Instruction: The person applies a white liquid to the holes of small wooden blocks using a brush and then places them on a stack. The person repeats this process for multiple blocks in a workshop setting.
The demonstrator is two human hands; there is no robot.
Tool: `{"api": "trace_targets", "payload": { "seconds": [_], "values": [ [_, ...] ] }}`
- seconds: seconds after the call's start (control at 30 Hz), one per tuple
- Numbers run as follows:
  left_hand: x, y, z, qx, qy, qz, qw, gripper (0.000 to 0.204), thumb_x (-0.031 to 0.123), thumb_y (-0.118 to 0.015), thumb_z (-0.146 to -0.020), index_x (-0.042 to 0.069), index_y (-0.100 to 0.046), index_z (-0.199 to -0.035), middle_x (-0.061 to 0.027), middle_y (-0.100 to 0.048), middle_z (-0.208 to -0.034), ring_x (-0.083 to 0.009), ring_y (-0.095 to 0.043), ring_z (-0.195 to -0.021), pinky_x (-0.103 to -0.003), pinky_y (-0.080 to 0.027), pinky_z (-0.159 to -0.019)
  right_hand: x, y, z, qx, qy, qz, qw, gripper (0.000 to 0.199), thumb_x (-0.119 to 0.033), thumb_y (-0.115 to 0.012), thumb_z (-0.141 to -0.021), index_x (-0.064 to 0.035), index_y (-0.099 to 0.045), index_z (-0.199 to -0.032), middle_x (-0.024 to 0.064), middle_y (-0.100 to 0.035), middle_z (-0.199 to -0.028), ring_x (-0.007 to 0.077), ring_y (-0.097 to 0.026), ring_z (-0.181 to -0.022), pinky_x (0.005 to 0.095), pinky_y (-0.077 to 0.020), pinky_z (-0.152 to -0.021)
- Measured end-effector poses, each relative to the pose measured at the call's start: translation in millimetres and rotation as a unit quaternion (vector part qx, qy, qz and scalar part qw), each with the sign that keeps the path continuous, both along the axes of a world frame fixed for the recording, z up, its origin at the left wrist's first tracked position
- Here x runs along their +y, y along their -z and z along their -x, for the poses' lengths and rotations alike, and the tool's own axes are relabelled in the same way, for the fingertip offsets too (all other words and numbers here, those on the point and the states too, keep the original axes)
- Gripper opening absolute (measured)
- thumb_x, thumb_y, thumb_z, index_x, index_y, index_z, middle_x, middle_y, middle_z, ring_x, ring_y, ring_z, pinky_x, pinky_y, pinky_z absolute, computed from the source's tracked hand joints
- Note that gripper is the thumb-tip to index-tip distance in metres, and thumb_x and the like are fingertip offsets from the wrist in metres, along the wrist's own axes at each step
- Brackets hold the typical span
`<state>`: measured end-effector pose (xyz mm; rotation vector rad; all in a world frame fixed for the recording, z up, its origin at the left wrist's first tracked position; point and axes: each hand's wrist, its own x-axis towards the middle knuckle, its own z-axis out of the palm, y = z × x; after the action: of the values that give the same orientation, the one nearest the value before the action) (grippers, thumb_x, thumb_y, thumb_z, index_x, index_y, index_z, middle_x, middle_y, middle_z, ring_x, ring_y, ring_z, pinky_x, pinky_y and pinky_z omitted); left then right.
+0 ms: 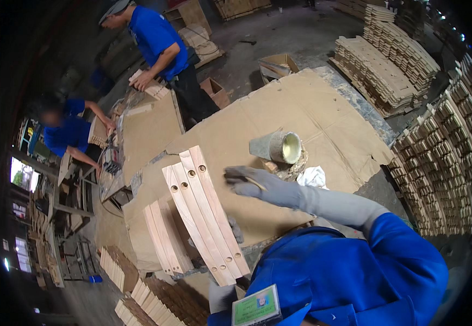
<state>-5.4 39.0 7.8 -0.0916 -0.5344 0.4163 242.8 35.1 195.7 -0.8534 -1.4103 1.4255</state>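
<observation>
Several curved wooden slats [206,217], side by side with round holes near both ends, tilt up in front of me. My left hand [236,231], in a grey glove, is closed around them from behind; most of it is hidden by the wood. To the right of their upper end is my right hand [247,182], gloved and smeared by motion, apart from the slats. A thin tan strip shows against it; I cannot make out what it is. Another group of curved slats [162,236] stands just left of the held ones.
Brown cardboard [334,117] covers the table. A grey metal pot [277,146] with pale contents lies tilted beside a white cloth [312,177]. Stacked slats [437,163] rise at the right; more [154,299] lie at lower left. Two co-workers in blue [157,41] work at the far left.
</observation>
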Motion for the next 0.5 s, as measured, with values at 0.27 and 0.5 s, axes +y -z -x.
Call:
{"api": "trace_targets", "payload": {
  "seconds": [0.27,0.5],
  "values": [
    [-35,-134,-72,0.250,-0.039,0.030,0.967,0.064,0.057,-0.050,-0.084,0.001,-0.047,-0.114,-0.0114,-0.055,-0.091,-0.0266,-0.052,-0.081,-0.040,-0.044,-0.072,56,3,24,0.478,-0.167,0.197,0.840,0.051,-0.034,-0.060,-0.089,-0.0028,-0.047,-0.127,0.0109,-0.058,-0.120,0.0192,-0.059,-0.106,0.0339,-0.0494,-0.090],
    [8,-75,5,-0.427,0.228,0.816,0.314,0.103,0.038,-0.080,-0.066,0.001,-0.021,-0.142,-0.0138,-0.034,-0.143,-0.0284,-0.043,-0.126,-0.041,-0.036,-0.105,5,-3,10,-0.149,0.102,-0.230,0.956,0.112,-0.051,-0.083,-0.057,-0.0009,-0.027,-0.140,0.0204,-0.051,-0.127,0.0327,-0.057,-0.110,0.0364,-0.0455,-0.092]
  ]
}}
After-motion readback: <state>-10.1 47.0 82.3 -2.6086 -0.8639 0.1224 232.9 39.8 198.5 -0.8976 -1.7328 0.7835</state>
